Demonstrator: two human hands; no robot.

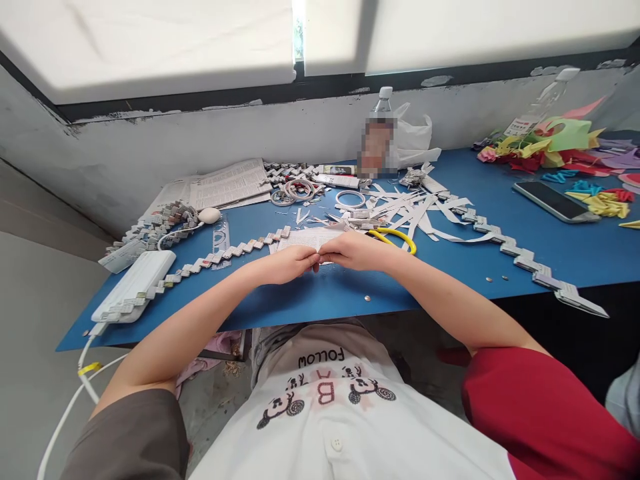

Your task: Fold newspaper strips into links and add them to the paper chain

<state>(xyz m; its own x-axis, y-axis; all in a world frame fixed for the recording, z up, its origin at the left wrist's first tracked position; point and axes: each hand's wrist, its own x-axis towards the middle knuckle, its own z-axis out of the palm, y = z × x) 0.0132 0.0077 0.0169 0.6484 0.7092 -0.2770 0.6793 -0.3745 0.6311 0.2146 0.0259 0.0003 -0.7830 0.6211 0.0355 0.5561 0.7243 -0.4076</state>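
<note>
My left hand (289,264) and my right hand (353,252) meet over the front middle of the blue table, fingertips pinched together. Whatever lies between the fingers is too small and hidden to make out. Just behind them is a sheet of printed paper (303,239), partly covered by my hands. A zigzag chain of folded paper (239,249) runs from beside this sheet towards the left. Close behind my right hand lie yellow-handled scissors (400,235), half buried among cut white paper strips (413,212).
A second folded chain (520,255) overhangs the right front edge. At left sit a white power strip (137,283) and a clear ruler (221,237). Newspapers (230,183), tape rolls (300,190) and a bottle (377,137) stand at the back. A phone (553,200) lies right, near coloured paper (545,150).
</note>
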